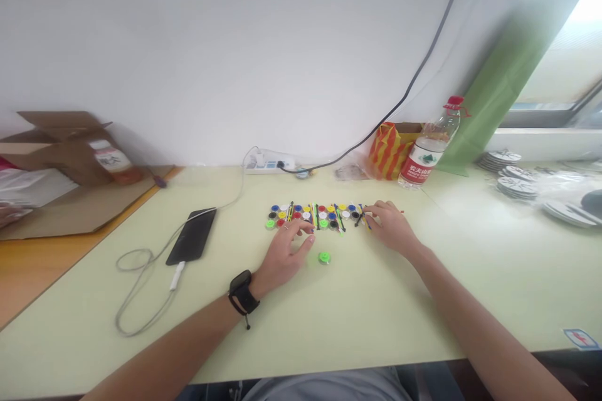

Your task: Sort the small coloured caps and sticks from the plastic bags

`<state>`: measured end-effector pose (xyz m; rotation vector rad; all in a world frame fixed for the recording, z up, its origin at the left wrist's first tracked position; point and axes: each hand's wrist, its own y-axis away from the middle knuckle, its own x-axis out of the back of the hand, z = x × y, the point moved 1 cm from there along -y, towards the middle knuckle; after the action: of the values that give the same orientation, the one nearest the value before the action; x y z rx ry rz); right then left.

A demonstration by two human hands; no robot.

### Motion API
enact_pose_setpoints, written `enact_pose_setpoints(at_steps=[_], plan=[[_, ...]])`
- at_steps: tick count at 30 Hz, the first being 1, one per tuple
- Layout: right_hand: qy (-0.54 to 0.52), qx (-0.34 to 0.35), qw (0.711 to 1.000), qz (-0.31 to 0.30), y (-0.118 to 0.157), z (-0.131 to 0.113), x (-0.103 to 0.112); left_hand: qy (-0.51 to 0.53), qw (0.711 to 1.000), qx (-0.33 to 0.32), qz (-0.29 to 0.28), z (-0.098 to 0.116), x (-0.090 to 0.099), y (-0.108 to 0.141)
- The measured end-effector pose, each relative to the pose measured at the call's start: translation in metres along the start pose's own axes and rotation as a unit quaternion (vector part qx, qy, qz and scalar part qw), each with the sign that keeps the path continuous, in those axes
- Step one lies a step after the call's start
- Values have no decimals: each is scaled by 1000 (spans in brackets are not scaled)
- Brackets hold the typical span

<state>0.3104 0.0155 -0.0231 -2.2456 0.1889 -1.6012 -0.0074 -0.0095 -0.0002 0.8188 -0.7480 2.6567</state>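
Observation:
Small round pieces with coloured tops (322,215) lie in neat rows on the table, in blue, white, yellow, red, black and green. Between the groups run thin coloured sticks (316,217). My left hand (285,255), with a black watch at the wrist, hovers over the front edge of the rows, its fingers bent and apart. At the right end of the rows, my right hand (389,225) has its fingertips close together by black, blue and yellow sticks (361,218); its grip is partly hidden. One green-topped round piece (324,258) lies apart, in front of the rows.
A phone (192,237) with a looping white cable lies at left, near a cardboard box (70,188). Along the wall are a power strip (268,163), a striped bag (388,150) and a water bottle (429,149). Stacked discs (517,187) stand far right.

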Motion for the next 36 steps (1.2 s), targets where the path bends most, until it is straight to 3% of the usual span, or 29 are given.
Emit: enact_pose_setpoints(at_steps=[12,19,24,29,36], plan=[[10,37,998,-48,-4,5,-13,2,1000,-10,-6,0,-1,-1],[-35,68,996,-49,-2,2,-3,0,1000,-9,-5,2,0,-1],[-46,98,994,-17,0,-1,9,3,1000,-12,-5,2,0,-1],[-69,70,995,24,-1,0,16,4,1000,-12,-5,2,0,-1],[-73,27,997,7,-1,2,16,3,1000,-12,-4,2,0,-1]])
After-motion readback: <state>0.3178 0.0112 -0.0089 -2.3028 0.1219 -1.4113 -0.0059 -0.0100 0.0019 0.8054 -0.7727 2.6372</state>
